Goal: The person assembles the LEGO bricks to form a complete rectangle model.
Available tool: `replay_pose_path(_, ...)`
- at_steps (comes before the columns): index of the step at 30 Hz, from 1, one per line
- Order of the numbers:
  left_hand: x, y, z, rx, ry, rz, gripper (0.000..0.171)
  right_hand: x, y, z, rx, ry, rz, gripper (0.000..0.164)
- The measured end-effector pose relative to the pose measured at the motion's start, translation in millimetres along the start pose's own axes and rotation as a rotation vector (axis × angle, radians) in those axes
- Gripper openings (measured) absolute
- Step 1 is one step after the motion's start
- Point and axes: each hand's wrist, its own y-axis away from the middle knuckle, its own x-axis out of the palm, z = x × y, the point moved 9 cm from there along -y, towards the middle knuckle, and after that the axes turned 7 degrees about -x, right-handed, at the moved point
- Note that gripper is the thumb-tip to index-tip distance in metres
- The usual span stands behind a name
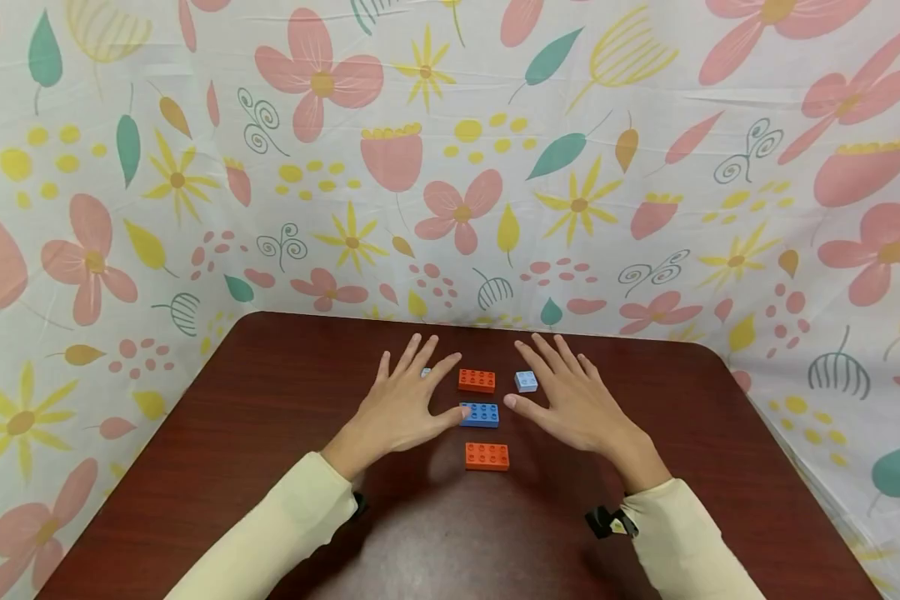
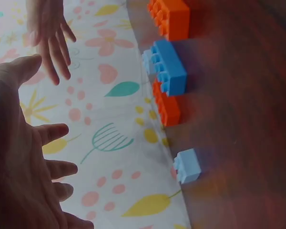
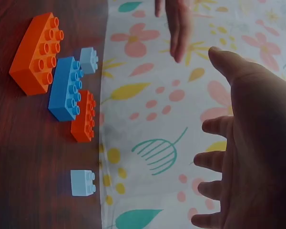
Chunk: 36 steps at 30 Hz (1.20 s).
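Note:
Both hands are held palm down above the table with fingers spread, holding nothing. My left hand (image 1: pixel 397 404) covers most of a small light blue brick (image 1: pixel 425 372) in the head view; the left wrist view shows that brick (image 2: pixel 188 166) whole. Its thumb overlaps the blue brick (image 1: pixel 482 415). My right hand (image 1: pixel 577 400) is beside another light blue brick (image 1: pixel 526 382), which stands by its index finger. Between the hands, a red brick (image 1: pixel 477 381), the blue brick and an orange-red brick (image 1: pixel 487 457) lie in a column, studs up and apart from each other.
The dark brown table (image 1: pixel 217 500) has rounded far corners. A white cloth (image 1: pixel 450 275) with printed flowers and leaves hangs right behind its far edge and along both sides. Black straps (image 1: pixel 611 522) show at the sleeve cuffs.

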Motion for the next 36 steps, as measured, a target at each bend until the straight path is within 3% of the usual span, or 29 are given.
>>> replay_pose_path(13,33.7,10.4,-4.8,0.011,0.079,0.103,0.083,16,-2,-7,-0.009,-0.088,0.011,0.083)
replay_pose_path(24,45.3,16.4,-5.9,-0.008,0.126,0.153,0.080,32,-4,-12,-0.007,-0.227,0.028,0.078)
replay_pose_path(36,60.2,16.1,-7.5,-0.001,0.279,0.207,0.073,57,-12,-21,-0.030,-0.424,0.057,0.064)
